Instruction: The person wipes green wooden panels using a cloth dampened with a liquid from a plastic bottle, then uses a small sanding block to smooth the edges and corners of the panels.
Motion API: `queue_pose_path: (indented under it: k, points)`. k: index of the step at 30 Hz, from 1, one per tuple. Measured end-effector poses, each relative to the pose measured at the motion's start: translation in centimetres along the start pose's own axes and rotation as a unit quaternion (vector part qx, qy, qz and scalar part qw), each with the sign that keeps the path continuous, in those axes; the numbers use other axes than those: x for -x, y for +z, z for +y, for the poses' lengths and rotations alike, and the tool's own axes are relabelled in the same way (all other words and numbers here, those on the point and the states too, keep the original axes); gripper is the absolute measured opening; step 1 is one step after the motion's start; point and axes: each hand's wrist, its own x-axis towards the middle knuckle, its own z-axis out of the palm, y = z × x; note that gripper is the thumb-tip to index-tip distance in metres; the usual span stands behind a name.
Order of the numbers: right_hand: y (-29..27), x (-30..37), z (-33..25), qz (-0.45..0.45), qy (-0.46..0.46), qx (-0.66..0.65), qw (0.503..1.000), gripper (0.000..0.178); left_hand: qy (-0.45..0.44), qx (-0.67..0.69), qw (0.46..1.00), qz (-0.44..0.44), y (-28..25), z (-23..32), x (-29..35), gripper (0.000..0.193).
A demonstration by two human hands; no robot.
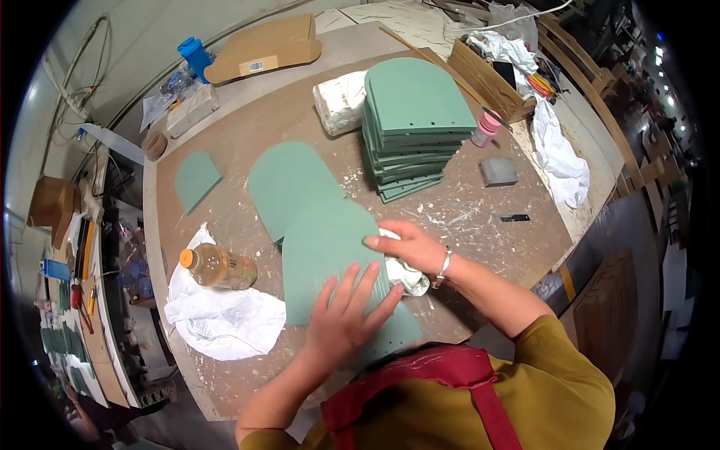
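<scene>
A flat green panel [319, 251] with a rounded end lies in front of me, overlapping another rounded green panel [289, 180] beyond it. Part of a further green panel [397, 330] shows near my body, small holes along its edge. My left hand [341, 319] rests on the front panel with its fingers spread. At that panel's right edge, my right hand [409, 246] is closed around a crumpled white cloth [407, 277], the thumb over the panel's edge. Fingers hide some of the cloth.
A tall stack of green panels [416, 97] stands at the back beside a wrapped white block [339, 103]. Left are a bottle with an orange cap [225, 268], a white cloth [225, 326] and a small green piece [196, 180]. Right are a pink bottle [486, 129] and grey block [498, 172].
</scene>
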Motion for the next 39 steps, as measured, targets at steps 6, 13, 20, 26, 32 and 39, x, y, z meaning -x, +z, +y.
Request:
queue_pose_path:
  k: [6,13,20,26,32,39]
  points:
    - [-2.3,1.1,1.1,-0.032,-0.046,0.461,0.886,0.034,-0.048,0.005,0.998,-0.044,0.5,4.2,2.8,0.044]
    - [-6.3,5.4,1.5,0.133,-0.095,0.276,0.947,0.030,-0.140,0.050,0.979,-0.139,1.0,6.6,4.0,0.055]
    - [-6.9,9.2,6.0,0.154,-0.068,0.352,0.921,0.028,-0.072,0.103,0.987,-0.103,1.1,1.0,1.9,0.061]
    - [-7.2,10.5,9.6,0.190,-0.043,0.412,0.890,0.045,-0.037,0.173,0.980,-0.096,5.1,0.6,2.8,0.047]
    - [-6.6,10.2,10.6,0.159,0.022,0.433,0.887,0.045,-0.113,0.096,0.989,-0.029,7.1,-0.4,1.6,0.035]
    - [2.3,6.6,5.2,0.147,-0.113,0.446,0.876,0.035,-0.149,0.067,0.986,-0.010,8.0,-1.0,1.3,0.029]
